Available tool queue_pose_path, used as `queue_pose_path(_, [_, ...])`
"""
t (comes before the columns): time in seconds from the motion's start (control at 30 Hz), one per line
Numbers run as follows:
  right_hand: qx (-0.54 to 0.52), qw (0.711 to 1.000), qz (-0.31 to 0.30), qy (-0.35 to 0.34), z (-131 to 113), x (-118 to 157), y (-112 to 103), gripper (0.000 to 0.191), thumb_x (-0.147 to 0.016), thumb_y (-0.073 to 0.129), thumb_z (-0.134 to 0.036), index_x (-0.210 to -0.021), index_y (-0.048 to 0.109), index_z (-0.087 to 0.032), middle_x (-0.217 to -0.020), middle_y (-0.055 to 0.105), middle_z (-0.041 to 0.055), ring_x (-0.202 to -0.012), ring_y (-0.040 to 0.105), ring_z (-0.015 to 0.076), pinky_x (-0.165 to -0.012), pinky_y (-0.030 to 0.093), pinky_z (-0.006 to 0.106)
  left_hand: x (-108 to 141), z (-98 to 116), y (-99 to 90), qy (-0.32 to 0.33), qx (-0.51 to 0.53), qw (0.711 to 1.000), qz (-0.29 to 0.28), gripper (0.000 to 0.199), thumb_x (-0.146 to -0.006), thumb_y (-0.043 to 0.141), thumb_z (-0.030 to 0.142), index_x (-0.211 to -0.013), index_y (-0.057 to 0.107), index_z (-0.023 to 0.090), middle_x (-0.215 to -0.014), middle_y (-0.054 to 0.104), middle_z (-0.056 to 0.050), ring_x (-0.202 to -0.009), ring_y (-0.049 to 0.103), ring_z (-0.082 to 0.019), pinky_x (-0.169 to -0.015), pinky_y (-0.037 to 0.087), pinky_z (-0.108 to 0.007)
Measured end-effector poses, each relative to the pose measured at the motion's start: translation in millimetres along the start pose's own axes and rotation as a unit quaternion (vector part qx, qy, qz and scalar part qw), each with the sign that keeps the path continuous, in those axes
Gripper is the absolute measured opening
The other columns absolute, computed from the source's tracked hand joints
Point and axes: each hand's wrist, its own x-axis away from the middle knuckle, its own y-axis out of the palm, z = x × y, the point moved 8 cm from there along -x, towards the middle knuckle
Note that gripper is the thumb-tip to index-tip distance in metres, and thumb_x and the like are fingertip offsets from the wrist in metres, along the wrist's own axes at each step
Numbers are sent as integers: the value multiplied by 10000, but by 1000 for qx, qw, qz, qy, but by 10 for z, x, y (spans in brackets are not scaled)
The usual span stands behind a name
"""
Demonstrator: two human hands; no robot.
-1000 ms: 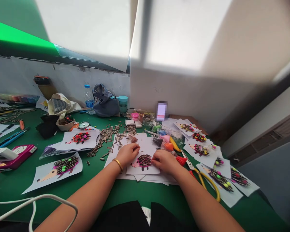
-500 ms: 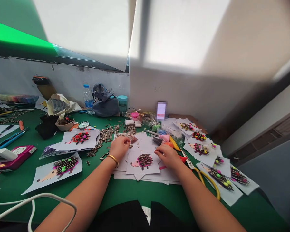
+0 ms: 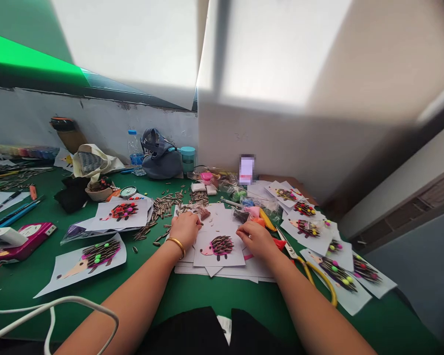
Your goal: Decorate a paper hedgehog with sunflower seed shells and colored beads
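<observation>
1. Head view: green table [image 3: 185, 293], white paper sheets [image 3: 237, 272] stacked near front edge.
2. Yellow-handled scissors [image 3: 290, 250] right of stack, blades apart.
3. Hedgehog card [image 3: 222, 245] on top of stack, between both hands; seed-covered back, pink outline.
4. Left hand [image 3: 185, 231] over stack's left side, fingers bent; can't tell if gripping.
5. Right hand [image 3: 257, 239] beside card's right edge, fingers curled; grip unclear.
6. Gold bracelet [image 3: 177, 246], left wrist.
7. Striped sunflower seeds [image 3: 163, 206] scattered beyond left hand.
</observation>
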Motion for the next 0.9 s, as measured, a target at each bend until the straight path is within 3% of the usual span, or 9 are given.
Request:
queue_pose_path(0.4, [10,1000,12,-25,-40,11,20,116,-881,574,-207,-818,672,-215,-837,665,23,-814,603,176,-710,435,290,38,48,12,15,-46,999,5,171,-881,503,280,-912,645,189,-993,657,-107,-988,592,-282,-842,393,-427])
queue_pose_path(0.67, [12,999,17,-31,-62,7,2,108,-869,588,-194,-806,674,-215,-827,665,19,-801,604,173,-689,433,283,27,67,-14,34,-30,999,14,141,-864,524,241,-904,658,219,-908,689,-75,-911,628,-260,-812,413,-391])
queue_pose_path(0.77, [8,999,21,-32,-83,3,-4,116,-875,582,-193,-807,673,-216,-823,665,22,-801,604,177,-697,438,289,26,97,-103,43,13,997,62,184,-879,503,240,-914,684,228,-941,693,-81,-941,623,-266,-805,428,-386])
queue_pose_path(0.9, [-8,998,53,-44,-174,-9,-23,112,-878,575,-181,-892,678,-221,-868,667,31,-847,603,187,-753,451,307,54,205,-178,59,194,972,119,183,-882,500,242,-926,676,224,-977,705,-53,-946,630,-224,-824,465,-345])
